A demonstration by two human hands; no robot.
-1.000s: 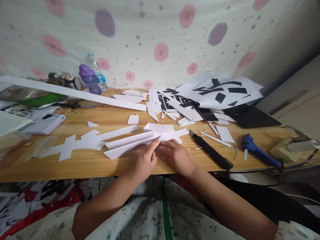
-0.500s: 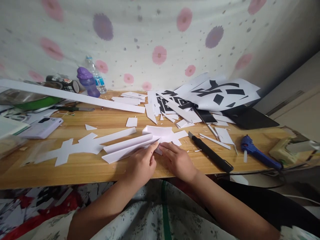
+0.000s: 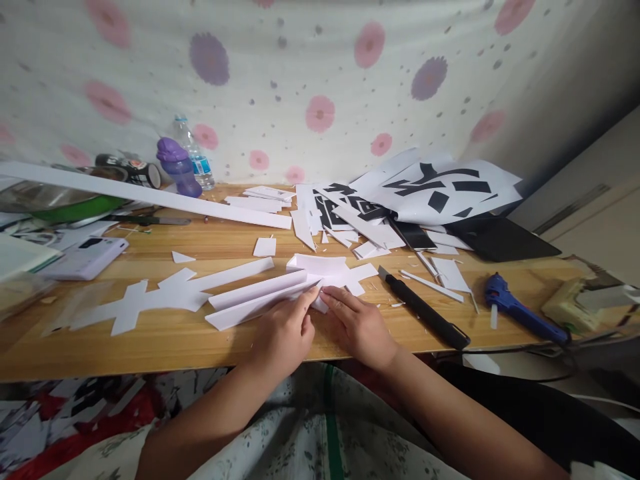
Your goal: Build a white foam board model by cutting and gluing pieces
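A white folded card piece (image 3: 265, 291) lies on the wooden table in front of me, with upright walls along its long arm and a raised flap at its back. My left hand (image 3: 286, 333) is closed at its near edge, index finger stretched along the card and the other fingers curled under. Close beside it, my right hand (image 3: 357, 327) grips the same edge, fingers pressed together. The fingertips of both hands almost meet there, and they hide the bit of card between them. A flat white card cutout (image 3: 133, 307) rests to the left.
Right of my hands lies a black utility knife (image 3: 425, 310), then a blue glue gun (image 3: 523, 310) with its cable. White scraps (image 3: 370, 230) and printed sheets (image 3: 440, 190) pile up behind. A long white strip (image 3: 150, 197), purple bottle (image 3: 179, 170) and pale phone (image 3: 87, 257) are at left.
The whole view has shifted slightly. Both hands stay at the same edge of the white folded card piece, with hardly any movement of the fingers.
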